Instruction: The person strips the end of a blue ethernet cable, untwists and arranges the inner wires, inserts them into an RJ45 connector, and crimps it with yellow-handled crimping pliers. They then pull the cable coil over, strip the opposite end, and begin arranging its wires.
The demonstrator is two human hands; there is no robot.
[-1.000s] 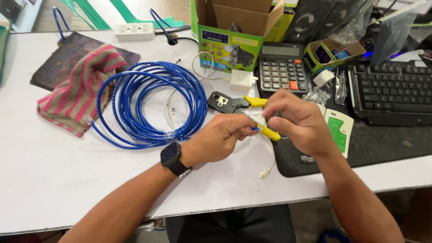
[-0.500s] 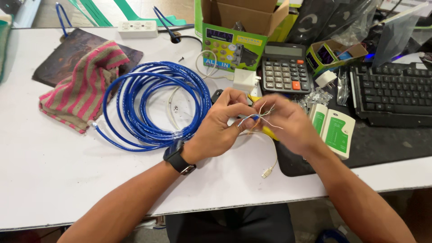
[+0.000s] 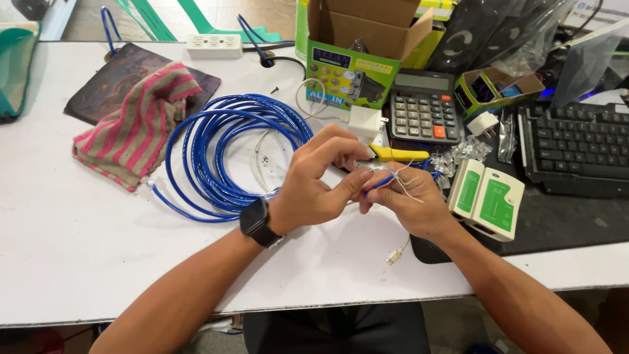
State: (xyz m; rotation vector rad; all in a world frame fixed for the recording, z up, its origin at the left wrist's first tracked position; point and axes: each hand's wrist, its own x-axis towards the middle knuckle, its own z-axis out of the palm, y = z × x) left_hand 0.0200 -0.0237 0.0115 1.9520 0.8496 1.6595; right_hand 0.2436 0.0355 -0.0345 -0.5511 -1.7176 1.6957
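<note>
My left hand and my right hand meet over the white table. Both pinch the stripped end of a blue cable, whose thin coloured wires fan out between my fingertips. The cable belongs to a large blue coil lying left of my hands. A black watch sits on my left wrist. A yellow-handled crimping tool lies just behind my fingers. A thin white cord with a small plug dangles below my right hand.
A white-and-green cable tester lies right of my hands. A calculator, a green box, a black keyboard, clear plugs, a striped cloth and a power strip surround them.
The yellow-handled tool left my right hand and now lies on the table. Both hands have closed in on the cable's end and spread its wires.
</note>
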